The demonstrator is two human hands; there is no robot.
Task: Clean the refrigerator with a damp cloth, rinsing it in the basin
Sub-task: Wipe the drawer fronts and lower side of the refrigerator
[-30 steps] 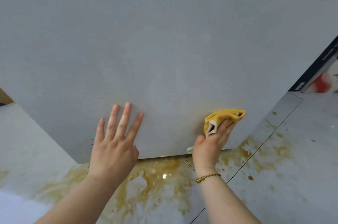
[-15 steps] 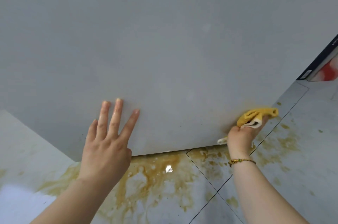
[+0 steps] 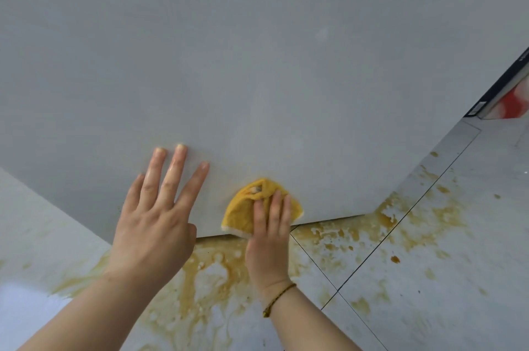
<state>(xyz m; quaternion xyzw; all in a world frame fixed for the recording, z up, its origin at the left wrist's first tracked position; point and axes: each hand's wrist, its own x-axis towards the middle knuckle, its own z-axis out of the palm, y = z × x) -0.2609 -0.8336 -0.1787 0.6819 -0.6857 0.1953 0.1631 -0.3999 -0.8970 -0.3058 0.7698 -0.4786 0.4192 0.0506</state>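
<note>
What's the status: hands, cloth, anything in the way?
Left hand flat on the refrigerator panel, fingers straight. Right hand pressing yellow cloth against the panel's lower edge. Nothing in the way; brown spill on floor below.

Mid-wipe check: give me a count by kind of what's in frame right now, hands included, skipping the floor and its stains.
Hands: 2 (left hand, right hand)
Yellow cloth: 1
Refrigerator: 1
Bracelet: 1
Total: 5

Nothing legible: the small label (image 3: 479,107) on the dark strip (image 3: 503,84) beside the refrigerator (image 3: 257,64) is too blurred to read.
</note>
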